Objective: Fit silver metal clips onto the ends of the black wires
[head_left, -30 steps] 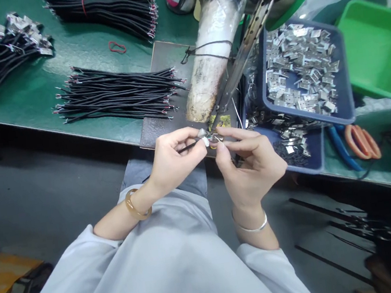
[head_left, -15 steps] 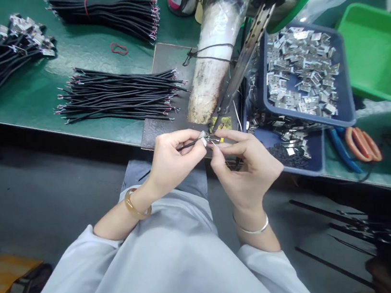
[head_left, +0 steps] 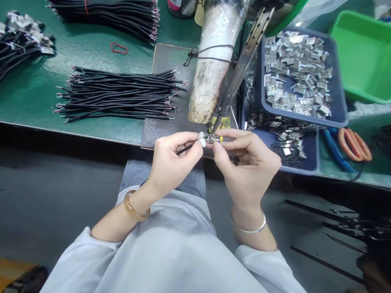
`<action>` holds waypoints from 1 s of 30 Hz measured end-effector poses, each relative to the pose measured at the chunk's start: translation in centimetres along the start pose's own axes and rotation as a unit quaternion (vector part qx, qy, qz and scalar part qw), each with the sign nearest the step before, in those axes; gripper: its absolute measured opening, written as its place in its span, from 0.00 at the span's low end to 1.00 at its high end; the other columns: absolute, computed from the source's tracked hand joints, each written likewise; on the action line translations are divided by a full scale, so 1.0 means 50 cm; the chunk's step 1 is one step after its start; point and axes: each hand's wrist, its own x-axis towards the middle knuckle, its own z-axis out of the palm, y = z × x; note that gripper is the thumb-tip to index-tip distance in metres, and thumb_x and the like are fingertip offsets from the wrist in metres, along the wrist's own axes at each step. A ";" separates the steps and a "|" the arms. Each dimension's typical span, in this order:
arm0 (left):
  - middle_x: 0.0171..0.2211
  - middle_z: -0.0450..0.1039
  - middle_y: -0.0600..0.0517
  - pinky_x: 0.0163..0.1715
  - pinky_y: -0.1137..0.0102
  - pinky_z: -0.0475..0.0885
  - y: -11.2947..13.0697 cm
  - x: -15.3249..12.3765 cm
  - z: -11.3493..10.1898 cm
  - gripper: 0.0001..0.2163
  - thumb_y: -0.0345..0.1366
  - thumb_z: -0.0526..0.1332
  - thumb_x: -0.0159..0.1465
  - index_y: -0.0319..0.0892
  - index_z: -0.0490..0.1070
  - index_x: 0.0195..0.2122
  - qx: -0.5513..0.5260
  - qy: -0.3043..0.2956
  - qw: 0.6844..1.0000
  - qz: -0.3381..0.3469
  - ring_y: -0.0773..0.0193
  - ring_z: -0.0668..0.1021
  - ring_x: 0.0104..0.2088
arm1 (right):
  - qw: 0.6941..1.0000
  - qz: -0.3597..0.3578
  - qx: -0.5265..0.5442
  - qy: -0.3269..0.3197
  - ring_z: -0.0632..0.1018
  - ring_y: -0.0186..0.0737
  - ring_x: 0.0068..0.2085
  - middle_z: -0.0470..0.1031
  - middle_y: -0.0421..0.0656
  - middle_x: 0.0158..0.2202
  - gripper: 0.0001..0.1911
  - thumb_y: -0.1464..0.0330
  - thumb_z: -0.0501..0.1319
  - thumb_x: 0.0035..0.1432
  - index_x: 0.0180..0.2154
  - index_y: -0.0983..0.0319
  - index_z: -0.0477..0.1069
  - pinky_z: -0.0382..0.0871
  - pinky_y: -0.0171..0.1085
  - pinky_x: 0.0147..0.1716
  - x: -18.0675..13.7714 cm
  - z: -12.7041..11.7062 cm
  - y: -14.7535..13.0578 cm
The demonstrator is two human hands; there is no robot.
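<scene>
Green counter (head_left: 94, 49) edge: left hand (head_left: 172, 162) pinches a thin black wire (head_left: 185, 148). Right hand (head_left: 247, 166), now closer, grips a small silver metal clip (head_left: 212, 138) meeting the wire's tip.

A green bin (head_left: 368, 56) sits beside orange-handled pliers (head_left: 353, 143).
</scene>
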 end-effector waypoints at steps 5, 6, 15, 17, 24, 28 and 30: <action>0.26 0.79 0.51 0.28 0.77 0.74 0.006 0.007 0.003 0.05 0.32 0.65 0.58 0.37 0.78 0.27 0.015 0.005 1.000 0.009 0.68 0.79 0.28 | 1.000 -0.015 -0.018 -0.004 0.84 0.38 0.40 0.83 0.42 0.39 0.05 0.73 0.66 0.59 0.30 0.60 0.74 0.81 0.36 0.38 0.012 -0.003 -0.002; 0.26 0.79 0.52 0.28 0.78 0.74 0.008 0.008 0.004 0.05 0.31 0.65 0.58 0.37 0.78 0.27 0.021 0.008 1.000 0.017 0.69 0.79 0.27 | 1.000 -0.020 -0.020 0.000 0.84 0.38 0.41 0.82 0.41 0.39 0.05 0.74 0.66 0.59 0.30 0.60 0.74 0.80 0.37 0.39 0.013 -0.003 -0.003; 0.24 0.78 0.52 0.25 0.79 0.71 0.016 0.010 0.007 0.07 0.30 0.62 0.58 0.37 0.78 0.25 0.035 0.002 0.999 0.030 0.70 0.77 0.25 | 1.000 -0.023 0.015 -0.006 0.84 0.41 0.42 0.82 0.41 0.37 0.07 0.75 0.66 0.58 0.30 0.60 0.71 0.81 0.42 0.43 0.007 -0.009 -0.006; 0.24 0.78 0.51 0.25 0.78 0.72 0.015 0.009 0.007 0.07 0.30 0.62 0.57 0.37 0.78 0.25 0.035 -0.003 0.999 0.017 0.69 0.78 0.26 | 1.000 -0.021 0.014 -0.013 0.84 0.41 0.41 0.82 0.41 0.38 0.07 0.75 0.65 0.59 0.30 0.60 0.71 0.81 0.43 0.43 0.005 -0.010 -0.004; 0.21 0.73 0.55 0.22 0.80 0.68 0.006 0.002 0.005 0.03 0.31 0.64 0.55 0.36 0.76 0.27 0.028 0.010 1.000 -0.001 0.74 0.72 0.22 | 0.989 -0.122 -0.074 0.033 0.84 0.37 0.40 0.83 0.40 0.38 0.09 0.78 0.67 0.56 0.34 0.59 0.73 0.79 0.34 0.38 -0.004 -0.008 0.000; 0.24 0.74 0.55 0.24 0.81 0.70 0.000 -0.002 -0.006 0.05 0.32 0.68 0.55 0.37 0.75 0.30 -0.001 -0.002 1.000 0.000 0.74 0.73 0.23 | 0.980 -0.153 -0.108 0.068 0.84 0.36 0.38 0.84 0.40 0.38 0.09 0.78 0.68 0.56 0.34 0.59 0.73 0.79 0.32 0.36 -0.014 -0.001 -0.001; 0.27 0.76 0.53 0.30 0.79 0.74 -0.002 -0.004 -0.012 0.07 0.34 0.70 0.56 0.37 0.75 0.31 -0.029 -0.016 0.999 0.003 0.71 0.77 0.28 | 0.996 -0.064 -0.036 0.054 0.84 0.36 0.37 0.83 0.40 0.38 0.06 0.76 0.67 0.58 0.33 0.59 0.73 0.80 0.33 0.35 -0.013 -0.001 -0.004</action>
